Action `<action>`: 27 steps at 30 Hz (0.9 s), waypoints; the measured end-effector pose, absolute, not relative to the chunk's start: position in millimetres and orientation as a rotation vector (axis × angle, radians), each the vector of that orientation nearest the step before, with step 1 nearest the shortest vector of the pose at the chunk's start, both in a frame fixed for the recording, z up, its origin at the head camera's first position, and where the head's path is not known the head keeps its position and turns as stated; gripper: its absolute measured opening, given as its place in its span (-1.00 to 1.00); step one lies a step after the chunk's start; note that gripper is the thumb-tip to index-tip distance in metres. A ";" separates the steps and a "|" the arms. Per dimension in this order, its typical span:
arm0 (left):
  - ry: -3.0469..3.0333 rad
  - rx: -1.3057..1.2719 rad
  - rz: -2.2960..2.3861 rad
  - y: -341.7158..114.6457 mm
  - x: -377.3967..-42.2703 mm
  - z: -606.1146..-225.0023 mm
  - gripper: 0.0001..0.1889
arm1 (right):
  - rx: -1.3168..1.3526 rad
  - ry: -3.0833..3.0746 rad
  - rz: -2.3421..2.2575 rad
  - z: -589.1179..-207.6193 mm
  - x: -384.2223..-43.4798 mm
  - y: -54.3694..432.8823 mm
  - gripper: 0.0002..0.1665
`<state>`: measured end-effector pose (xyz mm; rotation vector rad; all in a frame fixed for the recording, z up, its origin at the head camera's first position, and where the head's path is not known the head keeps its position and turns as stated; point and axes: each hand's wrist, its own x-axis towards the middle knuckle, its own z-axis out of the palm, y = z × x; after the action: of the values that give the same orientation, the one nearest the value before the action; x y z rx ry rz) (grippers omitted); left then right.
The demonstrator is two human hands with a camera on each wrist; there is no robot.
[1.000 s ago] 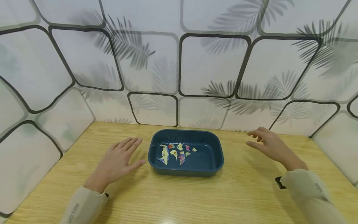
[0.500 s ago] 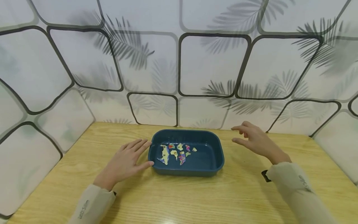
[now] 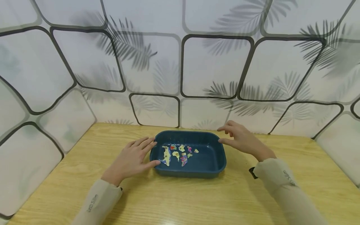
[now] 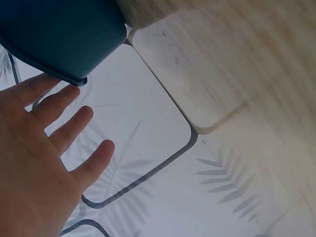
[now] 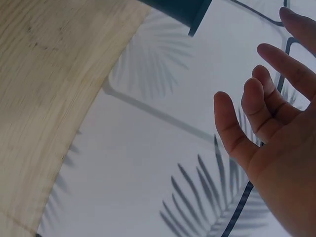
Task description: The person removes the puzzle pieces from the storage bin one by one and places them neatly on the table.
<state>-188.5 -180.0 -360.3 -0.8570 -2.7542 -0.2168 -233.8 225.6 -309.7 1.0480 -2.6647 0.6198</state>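
A dark blue rectangular basin [image 3: 205, 171] stands on the wooden table. Several torn-looking, irregular flat pieces with coloured print lie on the left half of its floor, the largest piece [image 3: 167, 155] nearest the left wall. My left hand [image 3: 130, 163] is at the basin's left rim, fingers spread and fairly straight, fingertips right at the edge. In the left wrist view these fingers reach the underside of the rim. My right hand [image 3: 242, 139] hovers by the back right corner, fingers loosely bent and holding nothing. The right wrist view shows a gap between that hand and the basin [image 5: 182, 12].
The light wood tabletop [image 3: 180, 200] spreads in front of and beside the basin. A pale wall [image 3: 213, 67] with dark outlines and leaf prints rises close behind the basin, and another wall closes off the left side.
My left hand has moved right, up to the basin's left rim. From farther right, my right hand has come in left towards the back right corner. Basin and pieces stay in place.
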 end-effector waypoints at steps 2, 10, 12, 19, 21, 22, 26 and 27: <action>-2.761 -0.862 -0.231 -179.9 -188.2 -360.4 -0.14 | 1.050 -2.676 0.606 -309.8 -235.2 220.2 -0.61; -2.807 -0.883 -0.367 -177.5 -189.8 -359.0 -0.20 | 1.096 -2.713 0.588 -310.6 -239.3 200.6 -0.62; -2.821 -0.882 -0.383 -177.6 -189.6 -359.1 -0.19 | 1.106 -2.735 0.583 -311.7 -240.4 196.1 -0.61; -2.829 -0.901 -0.409 -183.0 -188.6 -362.8 -0.03 | 1.159 -2.742 0.513 -311.9 -245.0 182.8 -0.61; -2.814 -0.910 -0.413 -184.7 -188.5 -364.2 0.00 | 1.171 -2.757 0.491 -312.5 -246.8 179.1 -0.60; -2.803 -0.916 -0.414 -185.6 -188.2 -364.8 0.01 | 1.171 -2.772 0.482 -312.6 -247.5 177.1 -0.60; -2.793 -0.919 -0.411 -187.3 -186.5 -366.1 0.05 | 1.174 -2.828 0.433 -313.4 -250.8 170.8 -0.57; -2.795 -0.918 -0.412 -187.5 -186.2 -366.1 0.05 | 1.180 -2.833 0.423 -313.4 -251.3 169.7 -0.56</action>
<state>-186.2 -187.5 -366.1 -0.9184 -2.7953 -0.4124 -251.3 169.7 -313.4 1.1800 -2.8330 0.4235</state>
